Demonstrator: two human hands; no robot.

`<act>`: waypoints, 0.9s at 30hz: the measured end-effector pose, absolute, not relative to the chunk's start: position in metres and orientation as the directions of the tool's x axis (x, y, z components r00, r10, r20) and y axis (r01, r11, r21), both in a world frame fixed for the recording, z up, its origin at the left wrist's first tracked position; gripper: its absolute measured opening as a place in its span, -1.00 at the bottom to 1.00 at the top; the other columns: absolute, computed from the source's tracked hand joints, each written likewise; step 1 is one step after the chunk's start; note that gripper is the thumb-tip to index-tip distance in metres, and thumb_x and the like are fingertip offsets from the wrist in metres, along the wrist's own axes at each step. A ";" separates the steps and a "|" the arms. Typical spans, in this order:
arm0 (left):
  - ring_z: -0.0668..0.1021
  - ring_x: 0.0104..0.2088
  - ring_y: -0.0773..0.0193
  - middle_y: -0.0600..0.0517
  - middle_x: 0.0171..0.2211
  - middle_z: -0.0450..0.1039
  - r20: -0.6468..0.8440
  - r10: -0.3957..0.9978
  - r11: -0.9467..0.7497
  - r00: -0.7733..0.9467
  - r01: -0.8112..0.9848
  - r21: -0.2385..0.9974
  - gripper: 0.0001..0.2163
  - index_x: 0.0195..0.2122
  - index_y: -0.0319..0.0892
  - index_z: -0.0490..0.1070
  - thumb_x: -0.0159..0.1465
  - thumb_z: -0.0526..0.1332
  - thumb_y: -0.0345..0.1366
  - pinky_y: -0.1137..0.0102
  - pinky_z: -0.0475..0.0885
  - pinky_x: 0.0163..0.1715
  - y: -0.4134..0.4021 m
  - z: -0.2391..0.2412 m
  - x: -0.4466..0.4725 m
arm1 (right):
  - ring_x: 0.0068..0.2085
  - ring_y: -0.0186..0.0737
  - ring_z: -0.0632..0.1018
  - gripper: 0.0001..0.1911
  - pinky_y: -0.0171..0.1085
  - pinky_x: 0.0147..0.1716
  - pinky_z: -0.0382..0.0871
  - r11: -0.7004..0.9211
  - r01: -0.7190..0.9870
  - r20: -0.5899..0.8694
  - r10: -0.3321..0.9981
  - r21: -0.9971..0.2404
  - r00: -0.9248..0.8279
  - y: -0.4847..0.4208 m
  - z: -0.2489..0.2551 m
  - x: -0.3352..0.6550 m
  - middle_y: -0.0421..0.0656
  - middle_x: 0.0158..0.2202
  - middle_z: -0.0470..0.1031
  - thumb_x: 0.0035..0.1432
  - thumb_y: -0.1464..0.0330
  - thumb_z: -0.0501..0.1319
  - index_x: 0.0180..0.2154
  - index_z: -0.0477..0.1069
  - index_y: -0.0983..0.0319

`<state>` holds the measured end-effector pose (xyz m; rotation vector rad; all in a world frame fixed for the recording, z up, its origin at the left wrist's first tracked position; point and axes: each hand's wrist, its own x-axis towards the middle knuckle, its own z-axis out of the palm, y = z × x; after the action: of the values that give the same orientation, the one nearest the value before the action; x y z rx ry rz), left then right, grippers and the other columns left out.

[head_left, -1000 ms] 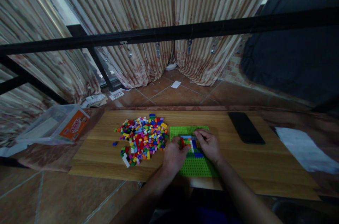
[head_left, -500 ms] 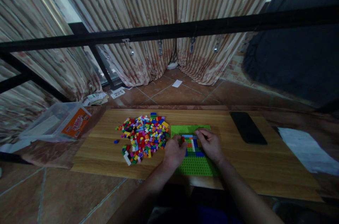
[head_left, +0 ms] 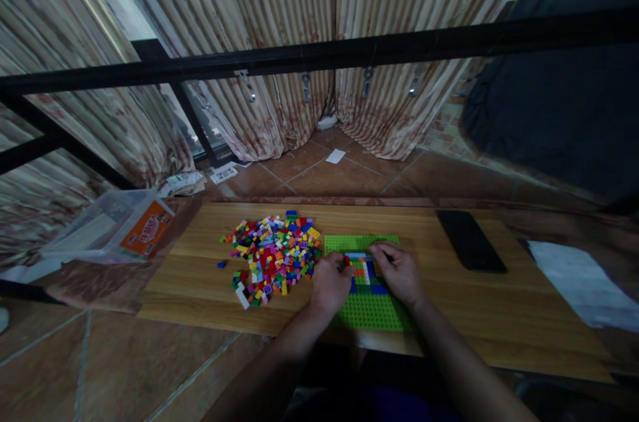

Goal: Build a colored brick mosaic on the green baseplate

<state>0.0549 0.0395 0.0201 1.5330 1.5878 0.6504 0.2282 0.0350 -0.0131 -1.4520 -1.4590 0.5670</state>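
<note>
A green studded baseplate (head_left: 369, 313) lies on the wooden table, with blue, white, orange, red and light blue toy bricks (head_left: 360, 271) fixed to its middle. My left hand (head_left: 330, 283) rests at the left side of these bricks, fingers curled in, with a bit of red brick showing by its fingertips. Over the upper right of the built part, my right hand (head_left: 398, 273) has thumb and forefinger pinched together. Whatever either hand grips is too small or covered to make out. To the left of the baseplate spreads a heap of loose coloured bricks (head_left: 272, 255).
A black phone (head_left: 470, 241) lies on the table (head_left: 184, 282) at the right, with white paper (head_left: 582, 282) beyond its right edge. A clear plastic box (head_left: 107, 225) with an orange label stands off the left end. A dark metal bar (head_left: 319, 57) crosses before striped curtains (head_left: 279, 2).
The whole view has shifted slightly, so things sit a little further right. Both hands stay at the same bricks, with almost no visible movement.
</note>
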 end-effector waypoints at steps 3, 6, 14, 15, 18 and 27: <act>0.59 -0.40 0.31 0.02 -0.38 0.58 -0.215 0.973 0.139 0.078 0.546 0.826 -0.88 -0.27 -0.20 0.49 0.15 0.26 -0.40 0.46 0.45 -0.39 0.042 0.017 0.056 | -0.22 -0.13 0.53 -0.67 -0.16 -0.13 0.38 0.181 0.493 0.296 0.940 -0.851 0.167 0.035 -0.013 0.228 -0.13 -0.30 0.57 0.22 0.12 0.13 -0.39 0.53 0.18; 0.59 -0.40 0.31 0.02 -0.39 0.58 -0.225 0.971 0.146 0.080 0.545 0.826 -0.90 -0.29 -0.21 0.48 0.15 0.25 -0.40 0.46 0.45 -0.40 0.044 0.016 0.057 | -0.21 -0.13 0.52 -0.66 -0.15 -0.12 0.37 0.178 0.499 0.295 0.941 -0.848 0.165 0.035 -0.014 0.228 -0.13 -0.31 0.56 0.22 0.12 0.13 -0.40 0.53 0.18; 0.59 -0.37 0.27 0.01 -0.41 0.56 -0.185 0.979 0.102 0.091 0.569 0.816 -0.86 -0.26 -0.22 0.49 0.13 0.26 -0.39 0.42 0.45 -0.33 0.043 0.018 0.055 | -0.22 -0.13 0.53 -0.64 -0.16 -0.13 0.37 0.180 0.531 0.306 0.939 -0.828 0.159 0.034 -0.011 0.227 -0.12 -0.31 0.57 0.22 0.11 0.12 -0.41 0.53 0.19; 0.59 -0.37 0.27 0.01 -0.42 0.56 -0.179 0.979 0.094 0.096 0.568 0.818 -0.85 -0.25 -0.22 0.49 0.14 0.26 -0.38 0.41 0.45 -0.33 0.043 0.019 0.054 | -0.22 -0.13 0.53 -0.64 -0.16 -0.14 0.37 0.178 0.535 0.305 0.939 -0.826 0.158 0.034 -0.010 0.227 -0.12 -0.31 0.57 0.22 0.11 0.11 -0.40 0.53 0.19; 0.58 -0.38 0.25 0.01 -0.43 0.55 -0.164 0.981 0.079 0.102 0.560 0.825 -0.80 -0.17 -0.22 0.49 0.17 0.24 -0.32 0.40 0.44 -0.33 0.037 0.021 0.052 | -0.21 -0.11 0.53 -0.63 -0.15 -0.13 0.38 0.167 0.547 0.297 0.942 -0.820 0.158 0.033 -0.011 0.227 -0.11 -0.29 0.57 0.22 0.11 0.10 -0.38 0.54 0.19; 0.49 -0.48 0.31 0.10 -0.49 0.47 -0.101 0.967 -0.006 0.234 0.416 0.909 -0.73 -0.06 -0.14 0.44 0.21 0.17 -0.29 0.45 0.36 -0.47 0.001 0.025 0.027 | -0.16 -0.06 0.54 -0.62 -0.09 -0.08 0.38 0.138 0.577 0.280 0.946 -0.805 0.164 0.026 -0.014 0.232 -0.07 -0.25 0.58 0.20 0.07 0.12 -0.36 0.54 0.19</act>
<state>0.0266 0.0012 0.0246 1.5819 1.3312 0.7484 0.2321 0.0263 -0.0140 -1.5446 -1.5185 0.5181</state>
